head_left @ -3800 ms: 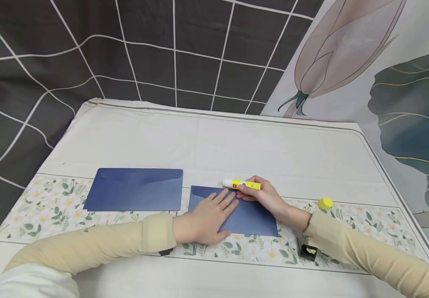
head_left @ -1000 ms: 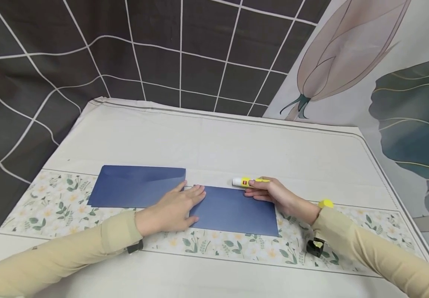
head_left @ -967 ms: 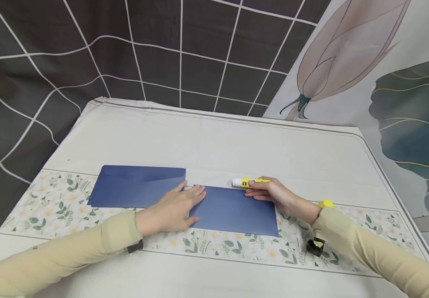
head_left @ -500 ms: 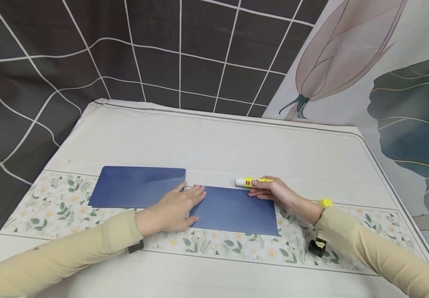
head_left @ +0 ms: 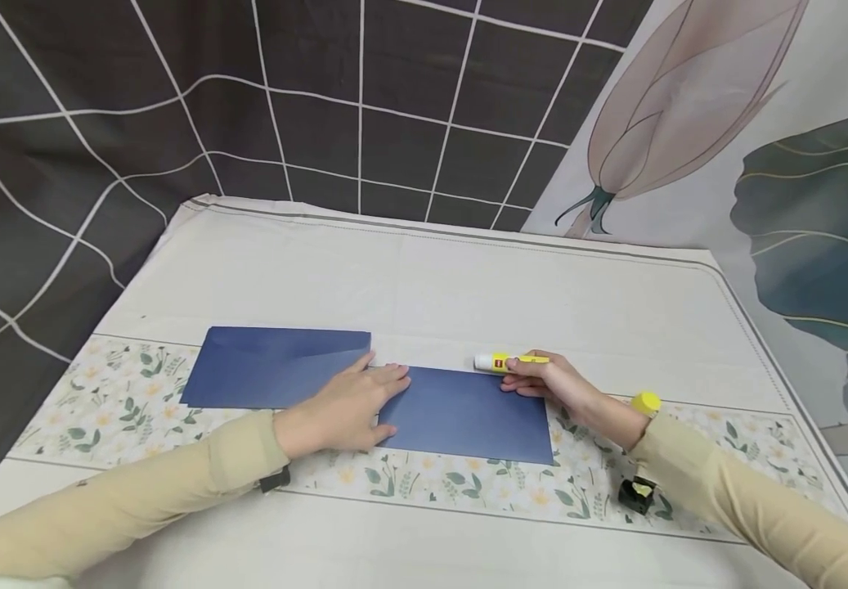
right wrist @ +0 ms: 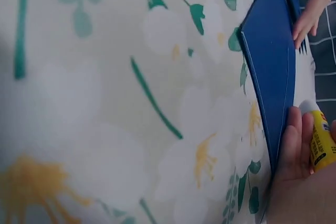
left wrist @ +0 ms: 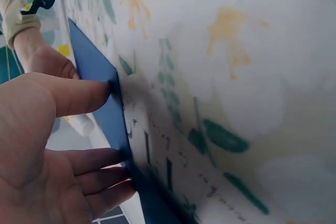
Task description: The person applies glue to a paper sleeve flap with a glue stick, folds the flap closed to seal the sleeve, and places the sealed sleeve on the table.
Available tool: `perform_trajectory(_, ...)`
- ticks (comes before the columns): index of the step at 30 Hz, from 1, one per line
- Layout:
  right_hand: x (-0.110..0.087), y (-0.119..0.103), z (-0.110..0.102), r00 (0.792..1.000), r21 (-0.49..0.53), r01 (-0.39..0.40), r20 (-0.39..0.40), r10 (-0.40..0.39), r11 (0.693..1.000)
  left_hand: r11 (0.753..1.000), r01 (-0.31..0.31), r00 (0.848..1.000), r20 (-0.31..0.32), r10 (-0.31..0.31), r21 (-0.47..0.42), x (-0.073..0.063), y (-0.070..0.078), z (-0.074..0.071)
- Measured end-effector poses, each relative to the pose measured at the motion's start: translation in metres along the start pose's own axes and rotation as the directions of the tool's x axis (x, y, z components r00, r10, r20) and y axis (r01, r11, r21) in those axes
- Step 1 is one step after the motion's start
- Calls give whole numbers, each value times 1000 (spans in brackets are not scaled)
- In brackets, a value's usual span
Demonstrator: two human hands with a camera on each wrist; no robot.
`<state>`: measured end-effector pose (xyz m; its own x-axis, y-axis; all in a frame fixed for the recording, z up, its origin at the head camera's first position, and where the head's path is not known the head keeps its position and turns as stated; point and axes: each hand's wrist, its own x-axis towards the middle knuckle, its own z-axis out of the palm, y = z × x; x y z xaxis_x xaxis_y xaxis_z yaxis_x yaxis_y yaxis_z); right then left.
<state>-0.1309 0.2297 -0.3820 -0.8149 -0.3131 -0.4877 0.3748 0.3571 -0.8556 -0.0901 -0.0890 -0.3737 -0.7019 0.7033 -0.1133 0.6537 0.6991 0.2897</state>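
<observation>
A dark blue envelope [head_left: 468, 417] lies flat on the patterned band of the tablecloth. My left hand [head_left: 343, 409] rests at its left end, thumb and fingers fairly straight; in the left wrist view the fingertips touch the blue envelope [left wrist: 97, 69]. Between the thumb and fingers of my right hand [head_left: 563, 388] is a yellow glue stick [head_left: 493, 362], its white end pointing left, above the envelope's far edge. The right wrist view shows the glue stick [right wrist: 320, 140] beside the envelope [right wrist: 270, 51]. Farther left lies a stack of blue envelopes [head_left: 269, 368], partly behind my left hand.
The yellow glue-stick cap [head_left: 646, 402] stands on the cloth, right of my right wrist. A white tablecloth [head_left: 431, 286] with a floral strip covers the table. Dark gridded fabric [head_left: 306, 123] hangs behind, with a flower-printed curtain [head_left: 674, 123] at the right.
Since the oldest frame, my left hand has slid from the envelope's middle to its left end. The flap line at its upper left no longer shows. The glue stick has shifted slightly right.
</observation>
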Motion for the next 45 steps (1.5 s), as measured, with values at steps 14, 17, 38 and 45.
perform_trajectory(14, -2, -5, -5, 999, -28, 31, 43, -30, 999, 997, 17, 1000, 21, -16, -78, 40, -12, -12)
perform_trajectory(17, -2, -6, -6, 999, 0, 32, 37, -32, 1000, 995, 42, 998, 52, -37, -95, 47, -14, -13)
perform_trajectory(38, -22, -27, -13, 988, 136, 151, 14, -154, 979, 930, 78, 996, 73, -55, -360, 42, -21, -24)
perform_trajectory(45, -32, -31, -21, 971, 235, 226, 26, -238, 945, 894, 72, 996, 82, -39, -443, 25, -30, -35)
